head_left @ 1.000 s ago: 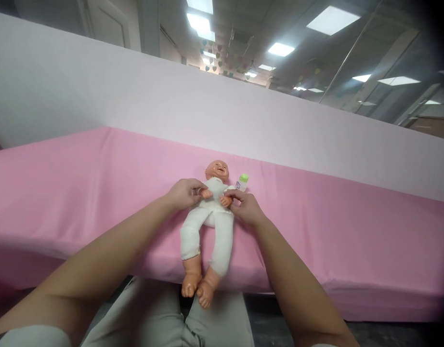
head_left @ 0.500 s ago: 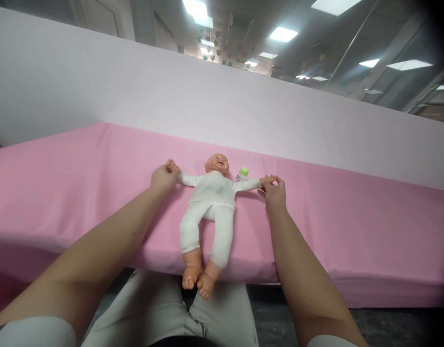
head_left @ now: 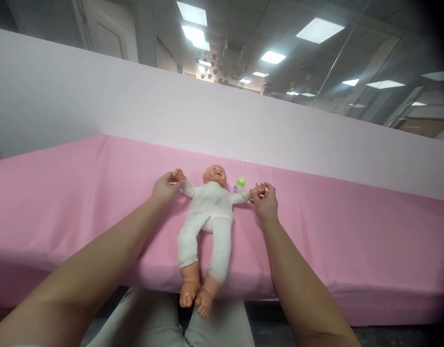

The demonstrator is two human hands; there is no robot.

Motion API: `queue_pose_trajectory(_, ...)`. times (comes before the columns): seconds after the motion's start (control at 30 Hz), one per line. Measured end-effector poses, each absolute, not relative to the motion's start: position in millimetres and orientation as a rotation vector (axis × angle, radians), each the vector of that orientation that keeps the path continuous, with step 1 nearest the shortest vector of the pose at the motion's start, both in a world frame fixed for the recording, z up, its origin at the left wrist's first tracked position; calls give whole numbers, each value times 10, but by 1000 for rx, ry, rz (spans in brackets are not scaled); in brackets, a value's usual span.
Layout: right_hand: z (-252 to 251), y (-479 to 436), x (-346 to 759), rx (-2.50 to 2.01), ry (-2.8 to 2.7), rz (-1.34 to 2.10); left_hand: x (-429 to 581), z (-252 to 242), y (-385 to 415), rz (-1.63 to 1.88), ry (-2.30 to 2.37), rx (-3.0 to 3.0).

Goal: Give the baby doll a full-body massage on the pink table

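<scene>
A baby doll (head_left: 212, 205) in a white cloth suit lies on its back on the pink padded surface (head_left: 316, 241). Its head points away from me, and its bare feet hang over the near edge. My left hand (head_left: 166, 186) is closed around the doll's hand on the left side. On the right, my right hand (head_left: 267, 205) grips the doll's other hand between thumb and fingers. Both doll arms are held out sideways, bent a little upward. Close to the doll's head stands a small clear bottle with a green cap (head_left: 241, 183), just beyond its right-side arm.
A white wall panel (head_left: 243, 130) rises behind the pink surface. Above it is a glass pane (head_left: 280, 82) showing ceiling lights. My legs (head_left: 146, 318) are below the near edge, under the doll's feet.
Both my hands have moved inward, bringing the doll's hands nearer its body and bending its arms. The view has tilted up slightly, so everything sits lower.
</scene>
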State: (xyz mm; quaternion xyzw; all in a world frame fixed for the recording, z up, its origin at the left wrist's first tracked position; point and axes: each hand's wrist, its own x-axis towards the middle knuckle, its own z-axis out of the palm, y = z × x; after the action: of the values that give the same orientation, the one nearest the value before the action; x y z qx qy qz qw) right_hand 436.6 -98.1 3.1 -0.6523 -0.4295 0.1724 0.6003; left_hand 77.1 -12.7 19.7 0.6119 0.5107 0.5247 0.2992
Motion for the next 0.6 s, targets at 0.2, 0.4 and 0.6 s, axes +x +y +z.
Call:
queue_pose_trajectory(0.2,86,-1149,3821,-1207,-1749,259,965,191,-324,1061,1064,2318)
queue_pose_trajectory(0.4,42,-1160,3745,-1203,-1884,216,975,187,-334,958,1049,2517)
queue_pose_trajectory(0.6,28,-1019,4052,-1173,-1279,438,880,160,-174,1257,1337,1914)
